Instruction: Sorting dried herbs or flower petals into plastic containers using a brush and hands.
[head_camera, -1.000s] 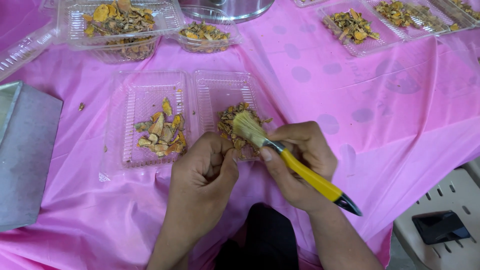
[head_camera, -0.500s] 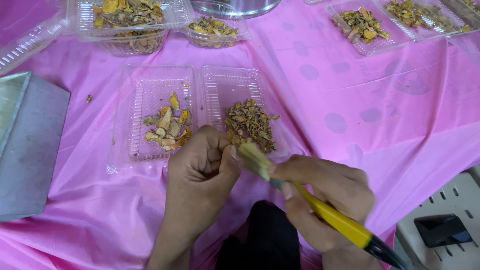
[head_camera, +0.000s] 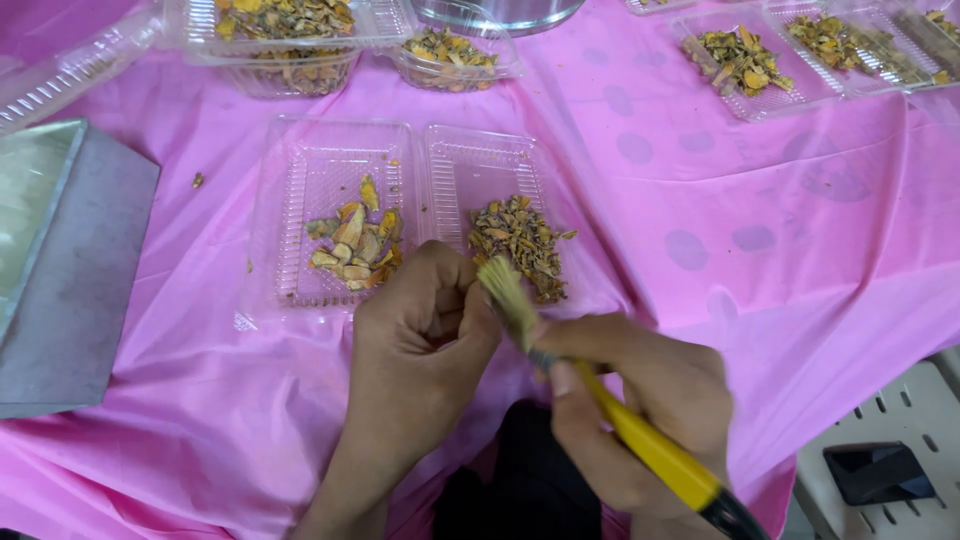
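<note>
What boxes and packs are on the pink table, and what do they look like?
Open clear clamshell box: middle, two halves with yellow-brown dried pieces.
Stacked clear boxes: top left, filled.
Small clear tub: top middle, filled.
Clear trays: top right, filled.
Grey metal box: left edge.
No labels or screens.

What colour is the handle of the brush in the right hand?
Yellow with a black end, on the brush in the right hand; head view.

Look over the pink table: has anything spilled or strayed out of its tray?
Yes. One small brown crumb lies loose on the pink cloth, left of the open clear tray, between it and the grey metal box. Nothing else stands out.
</note>
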